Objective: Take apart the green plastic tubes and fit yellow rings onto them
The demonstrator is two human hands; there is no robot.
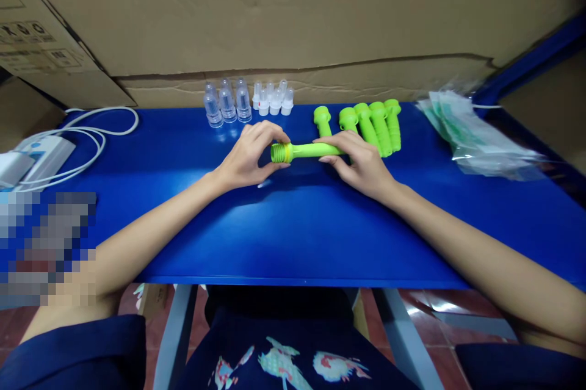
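Both my hands hold one bright green plastic tube (307,150) level above the blue table (293,225). My left hand (249,155) is curled round its threaded end, where a yellow ring (287,152) sits. My right hand (361,164) grips the other end, fingers pressed along the tube. Just beyond, several more green tubes (373,124) lie side by side on the table.
Clear plastic caps (227,104) and small white caps (273,99) stand in rows at the table's back edge. Clear plastic bags (476,137) lie at the right. A white device with coiled cable (50,149) sits at the left. Cardboard boxes (274,11) wall the back.
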